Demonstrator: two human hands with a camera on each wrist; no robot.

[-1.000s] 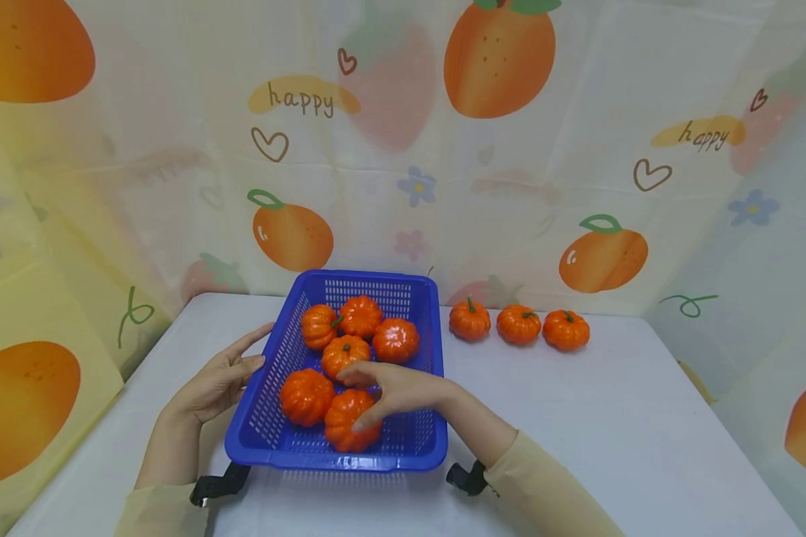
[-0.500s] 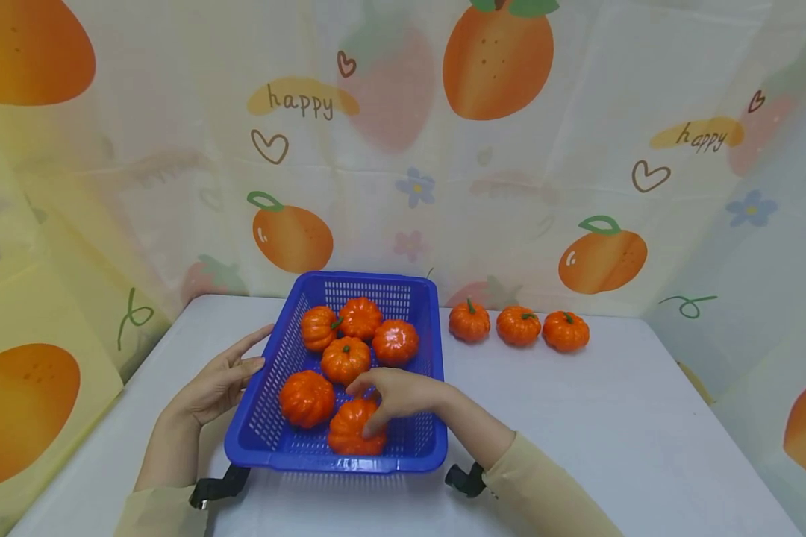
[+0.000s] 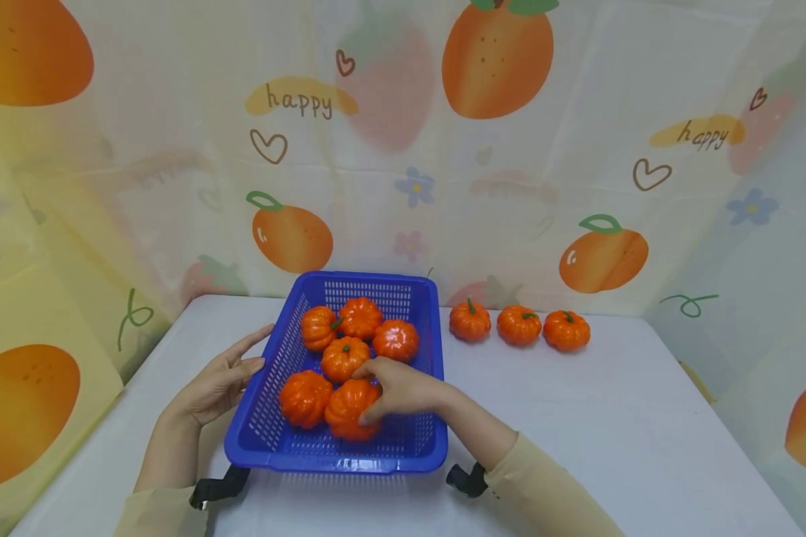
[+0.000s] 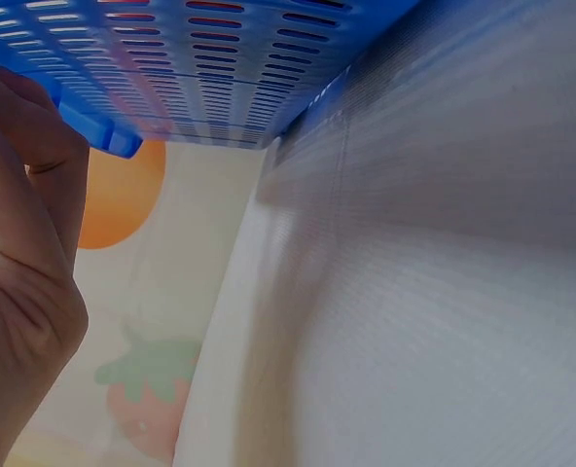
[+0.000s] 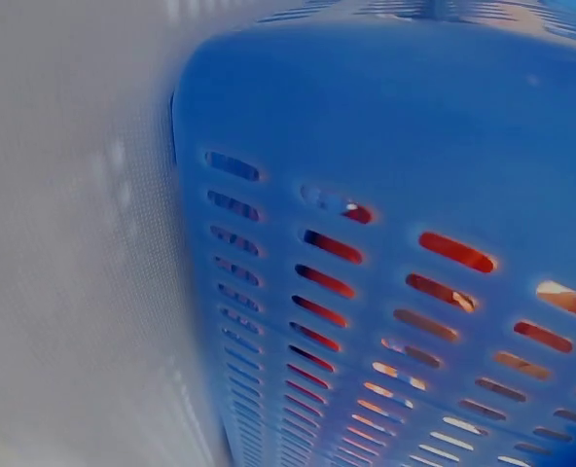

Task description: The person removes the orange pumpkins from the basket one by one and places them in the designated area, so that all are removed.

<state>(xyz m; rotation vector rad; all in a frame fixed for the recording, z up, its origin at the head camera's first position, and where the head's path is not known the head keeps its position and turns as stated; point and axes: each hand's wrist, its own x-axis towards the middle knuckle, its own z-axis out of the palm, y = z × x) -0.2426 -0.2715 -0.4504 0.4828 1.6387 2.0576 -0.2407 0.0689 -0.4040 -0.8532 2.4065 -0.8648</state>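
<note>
A blue plastic basket [image 3: 336, 460] with slotted sides holds several small orange pumpkins. Inside its front half, my right hand [image 3: 406, 386] grips a shiny orange pumpkin [image 3: 345, 409] between thumb and fingers. Another pumpkin [image 3: 306, 399] lies just left of it, and a stemmed one [image 3: 345, 359] just behind. My left hand [image 3: 218, 384] rests against the basket's left rim, fingers extended along the outside. In the left wrist view, that hand's bent fingers [image 4: 59, 165] reach up to the rim. The right wrist view shows only the basket's slotted wall [image 5: 385, 117]; the right hand's grip is hidden there.
Three more pumpkins stand in a row on the white table [image 3: 578, 432] right of the basket: a left one [image 3: 469, 322], a middle one [image 3: 519, 327] and a right one [image 3: 566, 331]. A fruit-printed curtain [image 3: 389, 209] hangs behind the table.
The gripped pumpkin first shifted toward the basket's front right, turning in the right hand, then came back up beside the left pumpkin. My left hand and the basket have stayed put.
</note>
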